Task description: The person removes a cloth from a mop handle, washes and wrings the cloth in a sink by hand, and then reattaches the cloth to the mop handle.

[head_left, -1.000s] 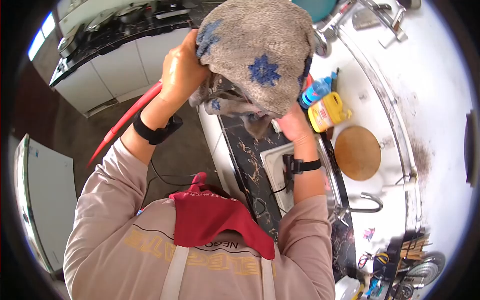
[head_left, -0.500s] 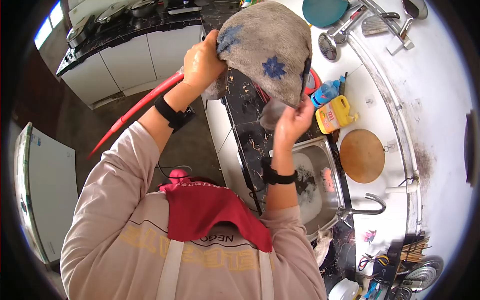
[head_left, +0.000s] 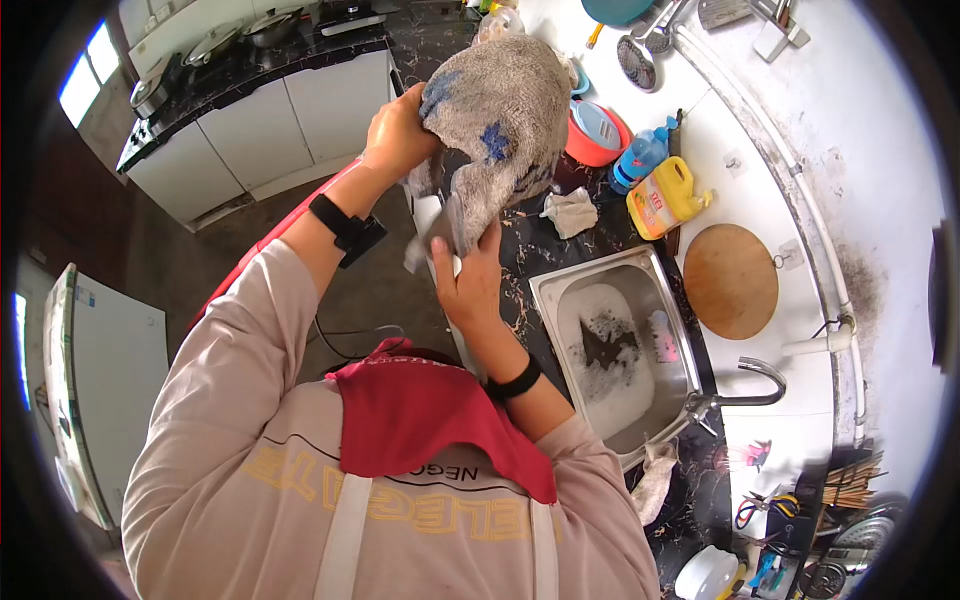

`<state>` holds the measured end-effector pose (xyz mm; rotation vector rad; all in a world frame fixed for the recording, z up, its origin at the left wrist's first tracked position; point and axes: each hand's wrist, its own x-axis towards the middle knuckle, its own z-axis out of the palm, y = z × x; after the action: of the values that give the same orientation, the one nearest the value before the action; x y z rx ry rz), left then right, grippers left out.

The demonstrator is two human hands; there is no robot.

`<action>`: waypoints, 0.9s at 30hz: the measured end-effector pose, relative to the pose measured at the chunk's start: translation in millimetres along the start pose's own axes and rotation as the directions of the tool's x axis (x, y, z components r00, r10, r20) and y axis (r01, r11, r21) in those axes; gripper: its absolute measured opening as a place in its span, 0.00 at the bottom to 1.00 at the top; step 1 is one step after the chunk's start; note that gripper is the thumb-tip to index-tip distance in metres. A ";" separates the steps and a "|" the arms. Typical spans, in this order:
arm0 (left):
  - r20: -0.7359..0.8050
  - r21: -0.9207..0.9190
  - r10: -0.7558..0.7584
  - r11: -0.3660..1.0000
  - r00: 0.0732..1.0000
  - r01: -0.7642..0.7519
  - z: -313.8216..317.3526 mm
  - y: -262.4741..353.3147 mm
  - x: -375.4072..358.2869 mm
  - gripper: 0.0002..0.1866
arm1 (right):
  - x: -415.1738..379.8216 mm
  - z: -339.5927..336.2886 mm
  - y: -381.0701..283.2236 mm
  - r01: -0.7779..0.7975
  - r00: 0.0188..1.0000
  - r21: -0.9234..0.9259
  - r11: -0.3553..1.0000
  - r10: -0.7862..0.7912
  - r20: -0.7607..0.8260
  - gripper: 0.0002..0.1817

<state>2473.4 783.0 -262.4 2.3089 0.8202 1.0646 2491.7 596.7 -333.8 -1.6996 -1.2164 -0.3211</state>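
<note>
A grey towel (head_left: 530, 95) with blue flower patches is bunched high over the counter, between my two hands. My left hand (head_left: 398, 135) is closed round its left edge. My right hand (head_left: 468, 280) pinches the towel's lower hanging end, thumb and fingers on either side of it. Beside the right thumb, a greyish, motion-blurred flap hangs down. Behind my left forearm a red pole (head_left: 262, 240) slants towards the floor.
Right of my hands is a steel sink (head_left: 685, 335) holding sudsy water, with a tap (head_left: 740, 400). A yellow jug (head_left: 668, 200), a blue bottle (head_left: 640, 165), a red basin (head_left: 590, 150) and a crumpled white cloth (head_left: 572, 212) line the counter. A round board (head_left: 730, 280) leans on the wall.
My right hand has moved left and down from the towel's right side to its lower end. The towel has shifted left and bunched up, and the basin and white cloth have come into fuller view.
</note>
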 end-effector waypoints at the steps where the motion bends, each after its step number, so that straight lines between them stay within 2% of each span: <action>1: 0.022 -0.066 0.045 0.997 0.999 -0.044 0.5 0.0 -1.4 0.21 | 6.0 -0.9 11.3 0.096 0.995 0.111 0.989 -0.099 0.021 0.24; 2: 0.040 -0.134 0.091 0.987 0.995 -0.085 1.3 0.5 -3.0 0.21 | 7.4 -0.6 20.0 0.188 0.979 0.222 0.957 -0.199 0.031 0.25; 3: 0.043 -0.128 0.090 0.988 0.995 -0.083 -2.7 6.2 -3.9 0.21 | 4.5 1.7 25.7 0.184 0.980 0.228 0.956 -0.196 0.030 0.25; 4: 0.098 -0.170 0.086 0.983 0.992 -0.068 -10.0 13.2 -4.3 0.22 | 1.9 4.1 30.5 0.022 1.000 0.652 0.758 -0.024 -0.005 0.27; 5: 0.150 -0.209 0.081 0.977 0.985 -0.048 -15.4 16.7 -5.5 0.23 | -1.2 6.9 34.9 -0.098 0.988 0.927 0.362 0.145 0.048 0.29; 7: 0.145 -0.242 0.108 0.968 0.984 -0.071 -24.9 16.0 0.1 0.24 | 2.5 -9.9 42.6 -0.160 0.977 0.935 0.316 0.185 0.104 0.27; 9: 0.203 -0.229 0.130 0.970 0.971 -0.082 -41.6 22.4 5.3 0.22 | 8.4 -25.4 40.1 -0.243 0.886 0.959 -0.148 0.369 0.281 0.22; 10: 0.210 -0.265 0.146 0.960 0.967 -0.088 -43.2 16.5 9.5 0.21 | 11.0 -27.8 40.6 -0.242 0.888 0.957 -0.156 0.361 0.284 0.22; 11: 0.205 -0.256 0.145 0.962 0.968 -0.090 -46.6 14.6 12.4 0.21 | 12.7 -29.6 41.0 -0.292 0.875 0.910 0.294 0.466 0.130 0.24; 12: 0.196 -0.231 0.152 0.967 0.969 -0.105 -50.1 14.4 14.3 0.21 | 13.4 -31.8 42.6 -0.334 0.870 0.661 0.672 0.489 -0.058 0.27; 13: 0.187 -0.207 0.161 0.971 0.969 -0.122 -53.5 14.8 15.2 0.21 | 14.0 -36.7 47.2 -0.330 0.871 0.666 0.668 0.487 -0.056 0.27; 14: 0.159 -0.211 0.216 0.961 0.963 -0.180 -56.9 16.0 15.5 0.21 | 14.7 -43.3 54.0 -0.180 0.917 0.358 0.916 0.287 -0.275 0.29; 15: 0.155 -0.206 0.216 0.961 0.964 -0.182 -58.7 15.6 16.0 0.21 | 16.2 -48.9 58.1 -0.028 0.917 -0.029 0.999 0.014 -0.398 0.32; 16: 0.121 -0.190 0.204 0.965 0.971 -0.179 -60.2 14.3 15.9 0.21 | 16.7 -51.5 59.6 -0.035 0.909 -0.036 0.999 0.017 -0.417 0.40; 17: 0.089 -0.175 0.192 0.969 0.977 -0.175 -61.4 13.7 15.3 0.22 | 17.7 -52.8 59.3 -0.032 0.909 -0.032 0.999 0.016 -0.416 0.40; 19: 0.076 -0.174 0.196 0.968 0.978 -0.180 -65.5 19.1 12.6 0.22 | 28.0 -60.9 46.6 -0.099 0.918 0.007 0.995 0.094 -0.384 0.50; 20: 0.066 -0.177 0.202 0.966 0.977 -0.188 -67.2 22.9 10.8 0.23 | 28.2 -57.2 49.2 -0.141 0.934 -0.126 0.982 0.090 -0.345 0.57; 21: 0.062 -0.174 0.201 0.967 0.978 -0.188 -67.3 27.2 8.4 0.23 | 30.8 -46.3 55.6 -0.136 0.935 -0.123 0.983 0.087 -0.344 0.57; 22: 0.058 -0.193 0.184 0.966 0.981 -0.170 -66.2 32.4 4.2 0.23 | 34.6 -28.1 64.9 -0.098 0.959 0.207 0.973 0.148 -0.242 0.56; 23: 0.056 -0.209 0.159 0.967 0.986 -0.144 -65.3 36.2 -3.4 0.23 | 34.2 -7.4 73.5 -0.090 0.978 0.519 0.850 0.174 -0.115 0.55; 24: 0.077 -0.168 0.199 0.968 0.977 -0.184 -63.6 40.9 -7.2 0.23 | 33.0 18.5 82.9 -0.148 0.982 0.758 0.636 0.187 0.035 0.51; 25: 0.052 -0.119 0.194 0.975 0.980 -0.187 -55.7 40.9 -10.8 0.23 | 35.9 31.7 78.9 -0.190 0.978 0.813 0.550 0.177 0.110 0.50; 27: 0.017 -0.185 0.137 0.974 0.990 -0.131 -41.3 41.6 -21.1 0.23 | 32.9 43.2 68.2 -0.195 0.979 0.809 0.554 0.163 0.124 0.49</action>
<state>2443.1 745.6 -223.0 2.2425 0.5362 1.1105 2550.4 649.9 -370.1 -0.9655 -0.9582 0.3839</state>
